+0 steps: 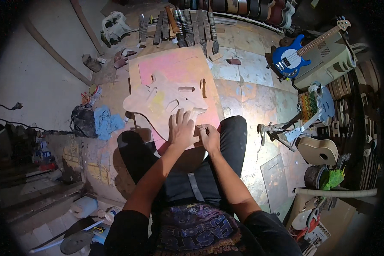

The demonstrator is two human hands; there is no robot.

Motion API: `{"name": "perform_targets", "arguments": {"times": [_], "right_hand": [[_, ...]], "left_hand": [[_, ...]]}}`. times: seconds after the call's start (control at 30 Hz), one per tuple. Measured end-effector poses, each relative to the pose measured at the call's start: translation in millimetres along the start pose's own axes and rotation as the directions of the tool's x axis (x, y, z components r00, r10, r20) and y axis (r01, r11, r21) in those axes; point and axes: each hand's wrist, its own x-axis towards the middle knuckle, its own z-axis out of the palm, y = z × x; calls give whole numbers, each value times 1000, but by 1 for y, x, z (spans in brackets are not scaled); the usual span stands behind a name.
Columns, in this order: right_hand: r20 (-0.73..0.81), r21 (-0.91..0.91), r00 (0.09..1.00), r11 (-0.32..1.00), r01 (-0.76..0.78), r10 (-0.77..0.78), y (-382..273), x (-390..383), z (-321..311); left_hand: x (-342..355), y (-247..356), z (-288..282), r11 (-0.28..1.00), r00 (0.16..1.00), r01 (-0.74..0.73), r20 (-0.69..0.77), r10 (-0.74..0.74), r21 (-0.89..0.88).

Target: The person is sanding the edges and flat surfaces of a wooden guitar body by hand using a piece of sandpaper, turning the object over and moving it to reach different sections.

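Note:
An unfinished, pale wooden electric guitar body [160, 102] lies flat before me, with routed cavities and a yellowish patch near its middle. Beneath it is a pink and orange stained board [175, 63]. My left hand [182, 129] rests flat on the near part of the body, fingers stretched out and slightly spread. Just to its right, at the body's near edge, my right hand [210, 139] is closed with fingertips pinched together. Whatever sits in that pinch, if anything, is too small to name.
Several guitar necks [183, 27] lie beyond the board. At the right are a blue bass guitar [291, 57], a metal stand [281, 135] and an acoustic guitar body [318, 150]. A blue cloth [106, 122] and a dark bag [83, 121] lie at the left by the wall.

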Motion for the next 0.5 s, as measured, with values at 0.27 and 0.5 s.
{"name": "perform_targets", "arguments": {"times": [0.27,0.5], "right_hand": [[-29,21,999,1000,22,-21,0,2,1],[-55,32,998,999,20,-18,1,2,2]], "left_hand": [[-1,-1,16,981,997,-26,74,13,190],[-9,10,14,973,995,99,-34,-94,211]]}}
